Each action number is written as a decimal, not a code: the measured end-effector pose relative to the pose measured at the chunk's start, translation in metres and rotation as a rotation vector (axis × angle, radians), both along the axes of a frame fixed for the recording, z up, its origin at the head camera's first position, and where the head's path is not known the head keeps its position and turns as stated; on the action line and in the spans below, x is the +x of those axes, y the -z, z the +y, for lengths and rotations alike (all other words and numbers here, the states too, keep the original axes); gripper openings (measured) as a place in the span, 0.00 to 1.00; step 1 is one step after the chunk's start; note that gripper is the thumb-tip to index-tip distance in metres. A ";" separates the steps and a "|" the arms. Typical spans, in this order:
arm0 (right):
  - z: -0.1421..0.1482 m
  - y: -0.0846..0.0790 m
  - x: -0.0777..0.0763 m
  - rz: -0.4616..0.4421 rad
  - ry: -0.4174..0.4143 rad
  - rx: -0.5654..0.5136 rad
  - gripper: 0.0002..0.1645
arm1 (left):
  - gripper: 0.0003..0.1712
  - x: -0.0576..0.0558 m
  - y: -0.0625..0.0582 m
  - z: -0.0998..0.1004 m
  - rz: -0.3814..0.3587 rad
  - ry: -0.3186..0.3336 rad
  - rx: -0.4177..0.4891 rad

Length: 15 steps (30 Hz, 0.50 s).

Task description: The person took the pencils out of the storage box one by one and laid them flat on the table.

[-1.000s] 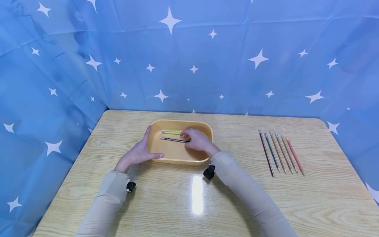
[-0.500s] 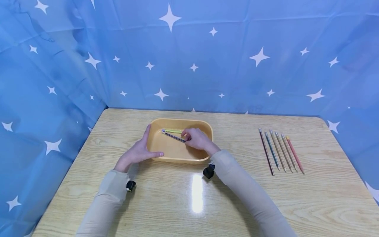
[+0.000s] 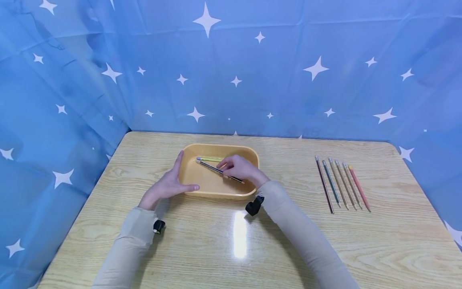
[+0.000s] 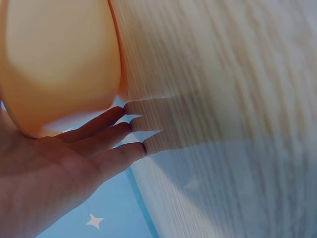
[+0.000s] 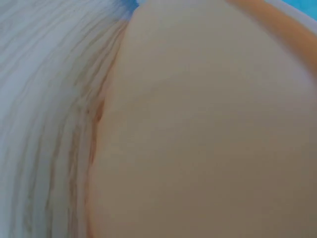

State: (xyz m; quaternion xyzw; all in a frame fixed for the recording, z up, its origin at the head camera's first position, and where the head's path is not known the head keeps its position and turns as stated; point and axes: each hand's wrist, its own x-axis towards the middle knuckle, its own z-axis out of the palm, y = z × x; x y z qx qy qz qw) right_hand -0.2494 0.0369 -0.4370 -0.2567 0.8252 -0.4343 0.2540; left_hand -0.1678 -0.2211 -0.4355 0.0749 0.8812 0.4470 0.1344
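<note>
A tan plastic tray [image 3: 213,195] stands left of the table's middle. My left hand [image 3: 167,185] spans its left end, the thumb over the front rim and the straight fingers along the side. In the left wrist view those fingers [image 4: 99,126] lie beside the tray wall [image 4: 64,64]. Inside the tray, my right hand [image 3: 241,167] pinches a black pencil [image 3: 209,166], which slants with its point toward the front right. Behind it lies a yellow-green pencil [image 3: 209,159], its right part hidden by that hand. The right wrist view is filled by the tray's outer wall [image 5: 198,124].
On the right of the table [image 3: 202,249], several pencils lie in a slanted row: a maroon one [image 3: 324,184], a teal one [image 3: 331,184], bare-wood ones [image 3: 339,184] and a pink one [image 3: 359,188]. A blue star-patterned cloth [image 3: 252,60] hangs behind.
The black pencil has turned from nearly level to a slant, its eraser end now nearer the yellow-green pencil. Its point now shows past my right hand. The left hand stays at the tray.
</note>
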 end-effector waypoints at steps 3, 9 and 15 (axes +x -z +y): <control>0.000 0.001 -0.001 -0.025 0.003 -0.032 0.17 | 0.74 0.001 0.000 0.000 -0.001 -0.004 -0.010; -0.001 0.002 -0.002 -0.084 0.051 -0.082 0.16 | 0.74 0.001 0.000 0.000 -0.002 -0.006 -0.017; -0.001 0.000 -0.001 -0.109 0.069 -0.120 0.17 | 0.74 0.000 0.000 0.000 -0.005 -0.008 -0.019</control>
